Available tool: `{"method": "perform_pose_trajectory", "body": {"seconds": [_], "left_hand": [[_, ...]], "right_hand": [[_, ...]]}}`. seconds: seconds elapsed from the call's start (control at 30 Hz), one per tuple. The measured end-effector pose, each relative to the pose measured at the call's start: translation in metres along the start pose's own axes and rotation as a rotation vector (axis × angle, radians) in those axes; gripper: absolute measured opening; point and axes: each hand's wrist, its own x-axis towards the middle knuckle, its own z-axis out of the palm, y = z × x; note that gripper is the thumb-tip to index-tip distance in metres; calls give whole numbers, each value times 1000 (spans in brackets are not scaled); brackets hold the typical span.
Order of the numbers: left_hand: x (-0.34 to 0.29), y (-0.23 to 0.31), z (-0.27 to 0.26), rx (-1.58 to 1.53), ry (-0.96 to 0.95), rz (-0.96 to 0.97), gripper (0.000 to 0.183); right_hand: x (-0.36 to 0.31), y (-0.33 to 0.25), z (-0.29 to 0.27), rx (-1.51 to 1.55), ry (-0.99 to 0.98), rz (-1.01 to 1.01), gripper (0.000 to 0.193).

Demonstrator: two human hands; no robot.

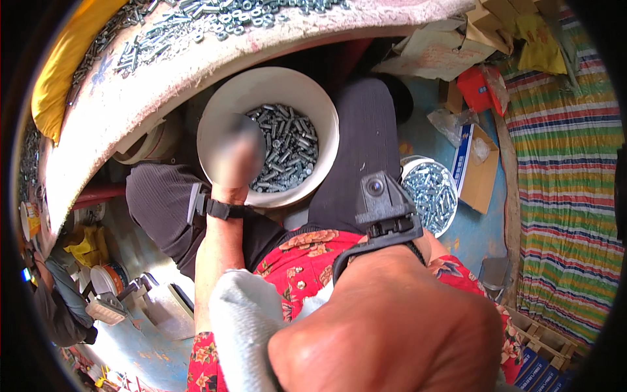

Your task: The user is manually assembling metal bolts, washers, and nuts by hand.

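Note:
My left hand (236,157) reaches over the large white bucket (324,108) between my knees. A blurred patch covers its fingers, so whether it holds anything cannot be seen. Metal bolts or threaded sleeves (287,147) lie heaped inside the bucket, beside that hand. My right hand (385,320) is raised very close to the camera, back of the hand showing and fingers curled. It appears closed on a pale towel (245,304) that hangs over my chest. A black strap with a small camera (374,187) sits at the right wrist.
Loose nuts and bolts (228,19) cover the cloth-topped table (300,39) ahead. At my right stand a smaller white bucket of shiny bolts (431,196) and an open cardboard box (480,170). A striped sheet (565,189) hangs farther right. A metal tray (166,310) lies left.

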Motion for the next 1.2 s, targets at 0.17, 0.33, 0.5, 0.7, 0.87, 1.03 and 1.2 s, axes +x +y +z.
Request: {"method": "perform_pose_trajectory", "body": {"seconds": [0.17,0.33,0.5,0.7,0.87,1.03,1.2], "left_hand": [[1,-5,4,29,-9,-24,21],[2,-2,7,29,-9,-31,20],[-5,-1,-5,36,42,-41,22],[0,-3,-4,44,26,-26,21],[4,-6,0,37,24,-48,21],[3,-7,3,-23,-1,-94,22],[2,6,4,-77,4,-99,23]], "right_hand": [[-5,21,5,120,191,-219,19],[-12,32,18,150,226,-344,20],[3,37,20,213,293,-237,28],[-6,45,23,200,214,-133,19],[-1,51,19,183,190,-30,13],[9,59,16,192,182,105,10],[33,65,-15,9,280,348,13]]}}
